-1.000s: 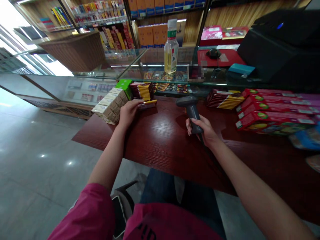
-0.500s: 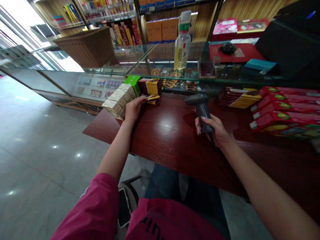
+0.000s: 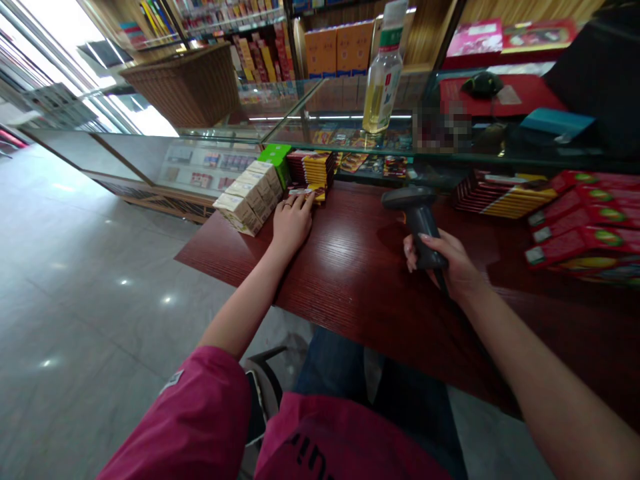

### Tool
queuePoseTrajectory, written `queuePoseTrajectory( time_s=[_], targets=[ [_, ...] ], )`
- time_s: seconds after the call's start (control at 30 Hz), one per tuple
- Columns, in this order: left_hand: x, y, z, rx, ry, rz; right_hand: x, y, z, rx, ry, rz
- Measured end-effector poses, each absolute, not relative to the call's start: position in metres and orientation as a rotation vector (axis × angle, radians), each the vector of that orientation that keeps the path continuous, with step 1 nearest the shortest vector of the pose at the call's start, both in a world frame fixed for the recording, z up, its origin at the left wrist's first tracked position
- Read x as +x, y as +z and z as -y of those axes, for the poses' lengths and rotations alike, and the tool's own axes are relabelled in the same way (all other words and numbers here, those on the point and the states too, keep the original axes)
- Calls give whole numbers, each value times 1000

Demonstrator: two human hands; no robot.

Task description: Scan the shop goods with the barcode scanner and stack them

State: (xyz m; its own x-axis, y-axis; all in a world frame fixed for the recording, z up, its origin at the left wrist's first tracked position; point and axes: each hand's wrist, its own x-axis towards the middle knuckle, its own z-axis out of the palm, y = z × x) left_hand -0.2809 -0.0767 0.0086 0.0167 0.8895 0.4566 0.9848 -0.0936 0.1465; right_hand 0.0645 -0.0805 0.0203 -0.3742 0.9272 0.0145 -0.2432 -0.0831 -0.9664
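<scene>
My left hand (image 3: pixel 293 225) lies palm down with its fingers stretched over a flat yellow-and-brown packet (image 3: pixel 319 191). That packet rests on the desk, against the near side of a stack of similar packets (image 3: pixel 311 165). Left of the hand stand several cream-coloured small boxes (image 3: pixel 246 201) in a block, with a green box (image 3: pixel 278 157) behind them. In my right hand (image 3: pixel 453 263) is a dark grey barcode scanner (image 3: pixel 421 225), gripped by its handle above the desk. Its head points left, and the cable hangs from the handle's base.
The dark red wooden desk (image 3: pixel 345 267) meets a glass display counter (image 3: pixel 350 150). A bottle of yellow liquid (image 3: pixel 385 73) stands on the glass. To the right are another packet stack (image 3: pixel 503 195) and red cartons (image 3: pixel 580 240). A wicker basket (image 3: pixel 185 87) sits far left.
My left hand has laid down the yellow packet it pinched, and its fingers now lie flat on it. The scanner stays in my right hand. The whole view has shifted slightly.
</scene>
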Motion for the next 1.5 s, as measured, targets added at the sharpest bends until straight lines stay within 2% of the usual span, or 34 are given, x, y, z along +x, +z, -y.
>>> queuePoseTrajectory(
  time_s=[0.23, 0.43, 0.7, 0.87, 1.0, 1.2, 1.37, 1.5],
  targets=[
    [-286, 10, 76, -2262, -516, 1932, 65, 22, 80, -849, 1634, 1263],
    [-293, 18, 75, -2196, -466, 2057, 67, 22, 79, -848, 1645, 1282],
    [-293, 15, 73, -2101, -456, 2102, 66, 21, 80, -815, 1636, 1231],
    [-284, 20, 75, -2088, -594, 2012, 79, 25, 81, -824, 1488, 1170],
    [-236, 22, 70, -2285, -684, 1783, 109, 20, 81, -882, 1305, 1133],
    [-97, 23, 30, -2658, -744, 1374, 155, 5, 94, -940, 1080, 1071],
    [-5, 23, -24, -2683, -963, 1329, 167, 1, 93, -941, 1034, 1088],
    [14, 16, -45, -2676, -1014, 1375, 170, 2, 89, -935, 1068, 1149]
  ],
)
